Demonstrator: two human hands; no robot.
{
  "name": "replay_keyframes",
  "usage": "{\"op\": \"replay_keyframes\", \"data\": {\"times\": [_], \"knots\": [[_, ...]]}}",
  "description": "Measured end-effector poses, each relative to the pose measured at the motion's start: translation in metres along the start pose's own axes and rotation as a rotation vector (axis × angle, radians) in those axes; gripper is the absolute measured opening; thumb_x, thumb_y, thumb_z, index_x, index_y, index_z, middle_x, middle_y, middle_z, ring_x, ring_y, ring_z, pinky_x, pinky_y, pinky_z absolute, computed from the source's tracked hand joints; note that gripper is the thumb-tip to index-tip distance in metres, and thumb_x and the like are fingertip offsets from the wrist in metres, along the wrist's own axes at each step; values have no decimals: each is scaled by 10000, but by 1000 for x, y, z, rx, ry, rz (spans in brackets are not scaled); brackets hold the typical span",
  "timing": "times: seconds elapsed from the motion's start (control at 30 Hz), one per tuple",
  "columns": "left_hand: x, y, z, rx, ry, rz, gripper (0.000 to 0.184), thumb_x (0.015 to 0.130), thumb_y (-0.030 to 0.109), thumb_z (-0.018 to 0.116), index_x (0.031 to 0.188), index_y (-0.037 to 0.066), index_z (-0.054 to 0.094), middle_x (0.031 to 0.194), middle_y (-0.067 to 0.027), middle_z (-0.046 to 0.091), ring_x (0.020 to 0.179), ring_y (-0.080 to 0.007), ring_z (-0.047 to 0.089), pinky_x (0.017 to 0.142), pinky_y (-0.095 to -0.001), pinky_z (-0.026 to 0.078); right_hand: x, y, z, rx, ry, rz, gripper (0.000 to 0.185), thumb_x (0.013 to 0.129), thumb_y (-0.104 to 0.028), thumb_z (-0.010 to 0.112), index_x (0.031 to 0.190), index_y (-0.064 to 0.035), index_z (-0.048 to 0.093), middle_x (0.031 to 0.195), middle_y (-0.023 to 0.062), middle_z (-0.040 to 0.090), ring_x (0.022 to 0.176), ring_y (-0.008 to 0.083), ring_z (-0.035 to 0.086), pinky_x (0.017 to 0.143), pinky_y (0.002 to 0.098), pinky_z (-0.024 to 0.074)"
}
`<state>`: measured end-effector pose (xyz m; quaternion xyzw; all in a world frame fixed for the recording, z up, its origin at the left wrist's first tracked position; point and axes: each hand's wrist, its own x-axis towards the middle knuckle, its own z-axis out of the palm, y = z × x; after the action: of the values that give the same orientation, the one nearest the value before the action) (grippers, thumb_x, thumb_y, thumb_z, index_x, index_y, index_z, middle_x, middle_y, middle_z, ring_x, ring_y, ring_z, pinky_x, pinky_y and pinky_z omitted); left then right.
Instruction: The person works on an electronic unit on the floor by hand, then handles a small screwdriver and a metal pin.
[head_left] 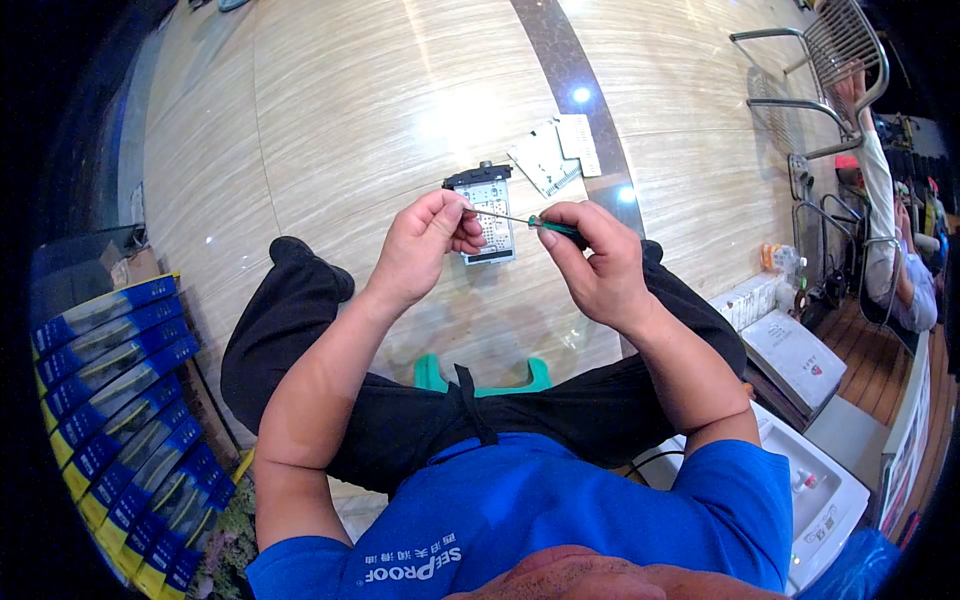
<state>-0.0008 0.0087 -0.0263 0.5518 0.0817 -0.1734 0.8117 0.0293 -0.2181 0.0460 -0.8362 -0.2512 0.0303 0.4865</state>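
Note:
My right hand (602, 262) is closed round the green handle of a screwdriver (510, 217), whose thin shaft points left. At the shaft's tip, the fingers of my left hand (422, 243) are pinched together; anything between them is too small to make out. Below and between both hands, a metal device with a black front panel (480, 176) and a perforated silver casing lies on the floor. My left fingers partly cover its left side.
Flat pale plates (545, 160) lie on the floor beyond the device. A green stool (430, 375) is beneath me. Blue and yellow packages (130, 400) stand at left. At right are a metal chair (845, 50), a bottle (783, 259), a white box (793, 352) and another person (905, 290).

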Motion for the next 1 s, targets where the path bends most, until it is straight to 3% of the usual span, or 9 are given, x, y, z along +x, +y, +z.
{"op": "replay_keyframes", "data": {"times": [0.4,0.47,0.73,1.0], "knots": [[-1,1,2,42,-5,-15,258,1052,256,440,1004,36,567,903,-58,619,819,-150,627,765,-300,542,2,1,-3,-15,-25,31,149,882,-67,662,1014,-4,630,842,153,637,743,287,638,646,347,500],[-1,1,2,72,-6,-29,250,1049,235,451,990,25,572,887,-50,616,799,-133,619,740,-274,538,3,3,-5,-59,-38,29,123,922,-67,633,1019,9,634,823,109,643,718,161,611,639,281,477],[-3,1,3,303,-118,-34,254,1049,210,441,959,13,572,856,-39,621,781,-122,619,723,-274,529,5,3,-11,-8,-74,177,109,921,-68,632,996,11,622,770,60,603,688,100,550,622,246,451],[-1,3,4,107,-51,-62,240,1050,206,437,980,22,574,858,-43,622,776,-127,621,716,-269,531,1,9,-5,90,-121,238,115,932,-71,624,1013,6,593,740,-2,561,661,61,505,592,229,430]]}}
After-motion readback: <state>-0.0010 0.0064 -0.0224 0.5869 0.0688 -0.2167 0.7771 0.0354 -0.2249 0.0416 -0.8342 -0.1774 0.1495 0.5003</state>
